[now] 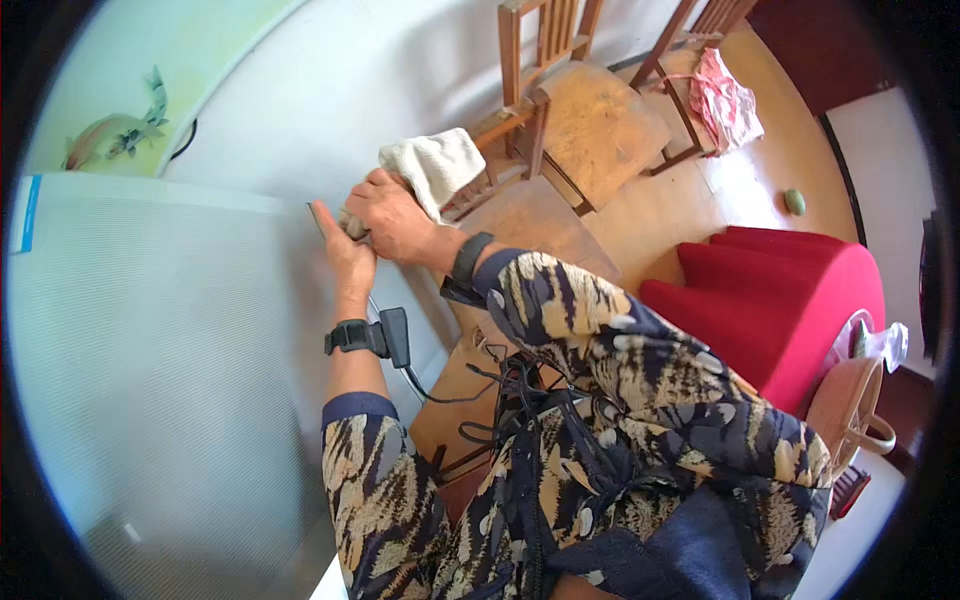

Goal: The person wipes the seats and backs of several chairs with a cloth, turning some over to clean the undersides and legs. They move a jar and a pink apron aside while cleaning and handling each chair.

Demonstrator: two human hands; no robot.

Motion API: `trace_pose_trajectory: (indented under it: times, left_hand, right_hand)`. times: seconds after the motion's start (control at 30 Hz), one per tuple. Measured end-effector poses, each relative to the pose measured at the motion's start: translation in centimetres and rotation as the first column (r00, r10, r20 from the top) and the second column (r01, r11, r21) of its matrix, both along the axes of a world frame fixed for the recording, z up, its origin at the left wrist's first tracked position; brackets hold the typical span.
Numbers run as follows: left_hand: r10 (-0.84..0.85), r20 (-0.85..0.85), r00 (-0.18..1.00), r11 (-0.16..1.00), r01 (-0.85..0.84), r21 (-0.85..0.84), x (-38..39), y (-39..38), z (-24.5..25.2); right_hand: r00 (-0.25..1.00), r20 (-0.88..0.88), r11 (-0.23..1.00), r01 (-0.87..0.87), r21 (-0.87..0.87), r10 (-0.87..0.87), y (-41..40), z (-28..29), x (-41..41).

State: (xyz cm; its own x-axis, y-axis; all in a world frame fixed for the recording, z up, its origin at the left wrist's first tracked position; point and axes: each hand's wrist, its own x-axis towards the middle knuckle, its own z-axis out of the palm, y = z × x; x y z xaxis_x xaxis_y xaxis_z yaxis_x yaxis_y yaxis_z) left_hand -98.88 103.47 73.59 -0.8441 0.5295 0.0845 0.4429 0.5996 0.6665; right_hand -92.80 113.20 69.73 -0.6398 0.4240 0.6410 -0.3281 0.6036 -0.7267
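My right hand grips a white cloth, whose loose end hangs out past the back of the hand. A bunched, darker part of the cloth shows between my two hands. My left hand is just below, touching the right, with its thumb up beside a thin, metal-looking edge; most of that thing is hidden by the hand. A thin silver rod shows behind my left wrist; whether it joins the edge I cannot tell. Both wrists wear black straps.
A pale, finely ribbed panel fills the left side, below a green panel with painted fish. Wooden chairs stand along the white wall, one bearing a pink and white cloth. Red-covered furniture and a woven basket are at right.
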Motion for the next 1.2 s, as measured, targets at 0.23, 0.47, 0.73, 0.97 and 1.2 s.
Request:
trace_pose_trajectory:
  times: [0.23,0.47,0.73,0.97,1.2]
  left_hand:
    - [-0.007,-0.326,0.945,0.991,-0.037,-0.128,0.4,4.8,1.8]
    - [-0.511,-0.16,0.844,0.698,0.299,-0.651,2.1,10.1,-0.5]
    - [-0.796,-0.129,0.591,0.364,0.299,-0.882,-1.5,10.7,-1.5]
    - [-0.698,-0.281,0.659,0.562,0.261,-0.784,-1.7,8.5,-0.4]
    - [-0.662,-0.107,0.741,0.598,0.438,-0.671,0.4,10.7,3.2]
  right_hand:
    - [0.992,-0.123,0.999,0.019,0.042,-0.014,3.1,-5.6,6.2]
    - [0.615,0.761,0.842,0.285,-0.459,0.206,3.9,-23.1,21.2]
    - [0.83,0.516,0.23,0.471,-0.851,0.21,3.8,-27.9,29.4]
    - [0.979,0.201,0.315,0.198,-0.928,-0.024,8.6,-23.7,22.8]
    - [0.529,0.798,0.814,0.575,-0.087,-0.288,9.1,-25.7,21.4]
